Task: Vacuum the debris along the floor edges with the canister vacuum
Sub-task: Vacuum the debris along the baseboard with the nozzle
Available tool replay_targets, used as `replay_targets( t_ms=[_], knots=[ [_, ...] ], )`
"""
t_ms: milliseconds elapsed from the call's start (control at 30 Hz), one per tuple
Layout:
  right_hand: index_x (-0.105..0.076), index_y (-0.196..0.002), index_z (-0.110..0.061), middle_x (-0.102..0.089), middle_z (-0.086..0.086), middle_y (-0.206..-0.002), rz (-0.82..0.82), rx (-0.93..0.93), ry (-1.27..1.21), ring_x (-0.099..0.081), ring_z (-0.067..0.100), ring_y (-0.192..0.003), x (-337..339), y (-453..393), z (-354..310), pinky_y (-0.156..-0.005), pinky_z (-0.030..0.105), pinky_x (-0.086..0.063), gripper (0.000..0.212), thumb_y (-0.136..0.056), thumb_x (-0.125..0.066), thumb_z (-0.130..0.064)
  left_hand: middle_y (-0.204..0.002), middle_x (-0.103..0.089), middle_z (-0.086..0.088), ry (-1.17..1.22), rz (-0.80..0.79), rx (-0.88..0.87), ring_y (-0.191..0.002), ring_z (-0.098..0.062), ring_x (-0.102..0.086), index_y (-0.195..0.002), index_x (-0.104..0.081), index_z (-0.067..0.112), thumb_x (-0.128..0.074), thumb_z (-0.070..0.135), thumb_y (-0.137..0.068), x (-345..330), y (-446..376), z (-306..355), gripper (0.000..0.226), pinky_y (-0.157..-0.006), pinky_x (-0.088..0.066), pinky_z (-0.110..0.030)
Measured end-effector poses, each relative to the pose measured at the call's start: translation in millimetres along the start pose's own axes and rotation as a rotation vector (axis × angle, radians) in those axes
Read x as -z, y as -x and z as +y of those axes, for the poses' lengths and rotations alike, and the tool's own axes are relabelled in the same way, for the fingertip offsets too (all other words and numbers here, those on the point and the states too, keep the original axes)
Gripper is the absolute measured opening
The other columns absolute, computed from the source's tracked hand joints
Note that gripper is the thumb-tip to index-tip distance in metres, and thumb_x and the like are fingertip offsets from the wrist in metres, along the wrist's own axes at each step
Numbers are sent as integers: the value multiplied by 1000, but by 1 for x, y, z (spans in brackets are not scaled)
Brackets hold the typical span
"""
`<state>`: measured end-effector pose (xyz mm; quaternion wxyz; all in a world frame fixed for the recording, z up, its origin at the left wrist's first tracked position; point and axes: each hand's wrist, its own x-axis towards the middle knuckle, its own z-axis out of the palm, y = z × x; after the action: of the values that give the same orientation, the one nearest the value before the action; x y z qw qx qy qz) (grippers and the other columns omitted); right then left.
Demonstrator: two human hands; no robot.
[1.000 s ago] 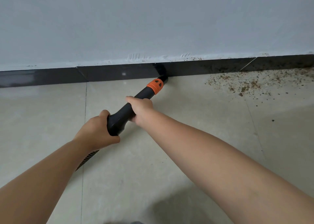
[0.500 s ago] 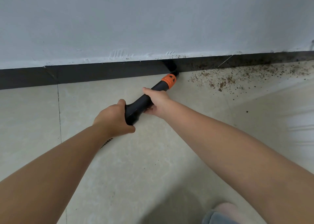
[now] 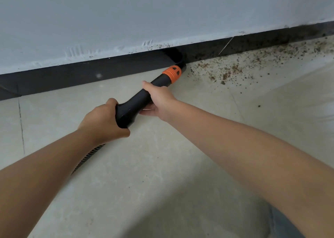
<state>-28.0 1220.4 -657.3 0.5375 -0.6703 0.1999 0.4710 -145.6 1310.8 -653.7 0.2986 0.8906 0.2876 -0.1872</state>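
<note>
Debris [image 3: 227, 73] lies just right of the nozzle [image 3: 172, 73], scattered along the baseboard [image 3: 72, 75] toward the right. The black wand runs up-right from the left hand [image 3: 101, 120], clamped at its rear, through the right hand [image 3: 159, 98], clamped nearer the tip. Since a second ago the nozzle has slid rightward, closer to the dirt

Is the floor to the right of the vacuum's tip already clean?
No, brown debris lies scattered on the floor along the black baseboard, right of the vacuum nozzle.
</note>
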Motion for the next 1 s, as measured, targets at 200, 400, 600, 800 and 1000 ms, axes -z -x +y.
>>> replay_targets(
  t_ms=[200, 400, 600, 800, 1000],
  knots=[
    [-39, -128, -9, -53, 12, -125, -55, -18, 13, -61, 34, -100, 14, 0, -1, -72, 41, -57, 50, -88, -62, -30, -90, -53, -8, 79, 97, 84, -76, -22, -50, -95, -46, 11, -75, 13, -62, -15, 6, 16, 44, -54, -36, -28],
    [-43, -121, -9, -54, 11, -115, -80, -19, 23, -62, 35, -92, 20, 3, -3, -70, 43, -57, 42, -88, -61, -30, -96, -47, -7, 154, 252, 134, -85, -27, -47, -103, -32, 12, -74, 8, -68, -26, 23, 29, 55, -68, -36, -32],
    [-44, -122, -8, -54, 14, -120, -86, -26, -3, -60, 38, -101, 31, 6, -10, -64, 43, -54, 44, -88, -62, -29, -95, -49, -9, 71, 374, 133, -84, -28, -45, -112, -42, 4, -70, 12, -71, -37, 22, 47, 50, -66, -35, -32],
    [-43, -125, -7, -54, 17, -125, -183, -40, -64, -60, 38, -104, 54, -4, -14, -69, 44, -54, 41, -93, -56, -30, -104, -58, -14, -130, 422, 99, -94, -34, -52, -112, -49, 3, -70, 19, -73, -46, 9, 63, 48, -68, -33, -31],
    [-43, -112, -12, -56, 14, -119, -175, -58, -80, -60, 35, -105, 62, -8, -20, -67, 42, -54, 29, -93, -55, -31, -95, -60, -14, -144, 441, 68, -87, -34, -54, -107, -53, 2, -72, 17, -68, -45, -1, 69, 46, -64, -31, -29]
  ],
)
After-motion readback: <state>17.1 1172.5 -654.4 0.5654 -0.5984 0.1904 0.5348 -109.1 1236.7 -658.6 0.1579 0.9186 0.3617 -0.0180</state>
